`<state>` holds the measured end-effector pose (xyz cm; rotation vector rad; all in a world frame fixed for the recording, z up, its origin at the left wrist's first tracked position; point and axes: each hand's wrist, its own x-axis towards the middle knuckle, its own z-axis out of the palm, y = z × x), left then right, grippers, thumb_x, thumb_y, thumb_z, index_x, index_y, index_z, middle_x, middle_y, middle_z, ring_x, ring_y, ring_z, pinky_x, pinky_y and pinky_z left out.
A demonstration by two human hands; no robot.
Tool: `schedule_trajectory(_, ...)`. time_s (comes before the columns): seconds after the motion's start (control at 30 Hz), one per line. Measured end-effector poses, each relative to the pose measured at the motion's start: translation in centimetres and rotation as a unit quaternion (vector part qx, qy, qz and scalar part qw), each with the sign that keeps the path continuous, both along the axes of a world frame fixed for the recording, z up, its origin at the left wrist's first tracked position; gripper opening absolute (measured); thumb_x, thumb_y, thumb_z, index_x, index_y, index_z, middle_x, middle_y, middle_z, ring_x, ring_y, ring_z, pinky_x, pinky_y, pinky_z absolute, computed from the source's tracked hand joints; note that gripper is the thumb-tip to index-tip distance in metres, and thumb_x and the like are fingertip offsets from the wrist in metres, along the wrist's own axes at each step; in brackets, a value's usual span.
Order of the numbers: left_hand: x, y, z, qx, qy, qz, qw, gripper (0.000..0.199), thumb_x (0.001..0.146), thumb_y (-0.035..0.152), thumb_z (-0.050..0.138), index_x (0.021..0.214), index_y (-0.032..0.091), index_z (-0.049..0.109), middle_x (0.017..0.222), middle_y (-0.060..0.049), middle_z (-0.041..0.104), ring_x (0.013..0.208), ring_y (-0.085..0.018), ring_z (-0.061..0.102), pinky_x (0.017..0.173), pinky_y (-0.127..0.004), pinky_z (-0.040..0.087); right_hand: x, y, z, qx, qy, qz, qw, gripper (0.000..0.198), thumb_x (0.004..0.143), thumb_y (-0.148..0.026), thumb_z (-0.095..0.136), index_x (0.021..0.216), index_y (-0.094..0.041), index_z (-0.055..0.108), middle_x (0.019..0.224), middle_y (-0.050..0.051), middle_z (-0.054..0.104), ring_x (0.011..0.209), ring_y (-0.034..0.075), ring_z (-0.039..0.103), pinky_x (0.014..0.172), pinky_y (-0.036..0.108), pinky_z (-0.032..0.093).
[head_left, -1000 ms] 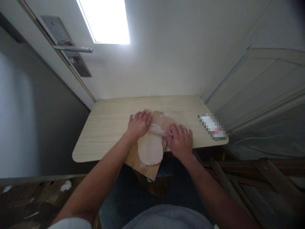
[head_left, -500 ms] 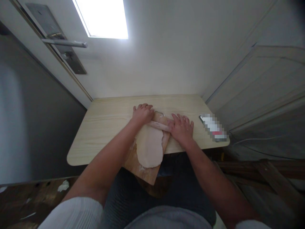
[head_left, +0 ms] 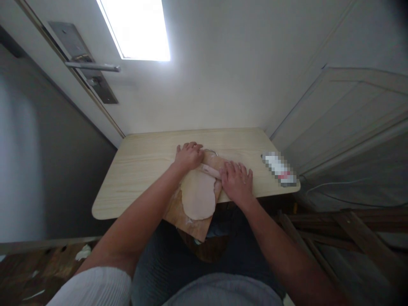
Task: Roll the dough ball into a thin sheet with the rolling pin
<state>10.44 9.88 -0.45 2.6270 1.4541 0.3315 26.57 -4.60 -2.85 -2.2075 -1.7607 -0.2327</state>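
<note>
A pale rolling pin (head_left: pixel 211 171) lies across the far end of a flat, uneven-edged sheet of dough (head_left: pixel 199 197). My left hand (head_left: pixel 189 155) is on the pin's left end, its fingers curled over it. At the other end, my right hand (head_left: pixel 236 178) grips the pin, fingers pointing away from me. Both pin ends are hidden under the hands. Beneath the dough is a wooden board (head_left: pixel 186 223) dusted with white flour; it sits at a slant and its near corner juts past the table edge. A metal handle (head_left: pixel 210 151) shows at the board's far end.
The light wood-grain table (head_left: pixel 134 170) stands against a white door with a lever handle (head_left: pixel 92 66). A phone-like item (head_left: pixel 280 169), blurred out, lies at the table's right end. Below on the right are wooden beams (head_left: pixel 318 227) and cables. My legs are under the board.
My right hand and its end of the rolling pin have come slightly nearer to me, while the left hand stays near the same place. The whole view has shifted a little.
</note>
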Motion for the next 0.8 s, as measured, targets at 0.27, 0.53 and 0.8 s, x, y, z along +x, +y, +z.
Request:
schedule_trajectory(0.27,-3.3,-2.8,-0.4,0.013,0.015,-0.029,0.999,0.049,0.105,0.044,0.023,0.142,0.03,0.051,0.155,-0.007,0.047,0.14,-0.028,0.043,0.115,-0.063,0.029,-3.2,-4.7,0.3,-0.009,0.003,0.043,0.999,0.056,0.103,-0.047,0.038,0.145,-0.012,0.049,0.146,0.02,0.054,0.137,0.037,0.043,0.113,0.062,0.026)
schedule_trajectory(0.53,-2.3,-2.0,-0.3,-0.007,0.019,-0.022,1.0,0.051,0.104,0.041,0.023,0.148,0.029,0.045,0.155,-0.007,0.048,0.141,-0.028,0.042,0.116,-0.064,0.029,-2.6,-4.0,0.2,-0.023,0.004,0.038,0.999,0.056,0.103,-0.048,0.039,0.143,-0.011,0.051,0.148,0.02,0.053,0.139,0.037,0.041,0.114,0.063,0.025)
schedule_trajectory(0.8,1.1,1.0,-0.4,-0.014,0.009,-0.013,1.0,0.048,0.102,0.041,0.031,0.144,0.03,0.05,0.151,-0.008,0.051,0.138,-0.031,0.044,0.113,-0.066,0.03,0.1,-0.7,-0.1,-0.031,-0.007,0.011,0.999,0.055,0.104,-0.051,0.035,0.144,-0.019,0.054,0.151,0.015,0.051,0.139,0.04,0.041,0.111,0.066,0.028)
